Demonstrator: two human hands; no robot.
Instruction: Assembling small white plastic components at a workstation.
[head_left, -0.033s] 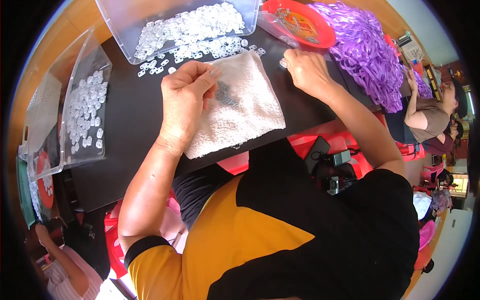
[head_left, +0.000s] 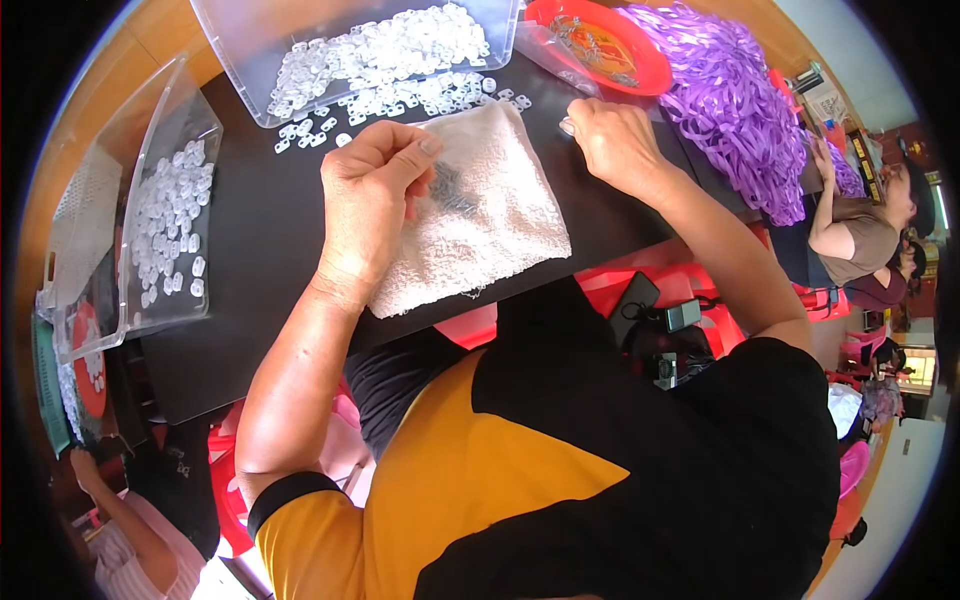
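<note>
Bright, sharp daylight; bowed fisheye edges

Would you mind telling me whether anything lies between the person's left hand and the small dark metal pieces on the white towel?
Nothing visible does. The left hand rests on the white towel with its fingers right beside the small dark metal pieces. The loose clear plastic rings lie farther up the black table, out of the way.

A rough white terry cloth towel (head_left: pixel 480 215) lies on the matt black surface (head_left: pixel 265 230); far off, a clear glossy plastic bin (head_left: pixel 250 40) holds translucent plastic pieces (head_left: pixel 385 55).
</note>
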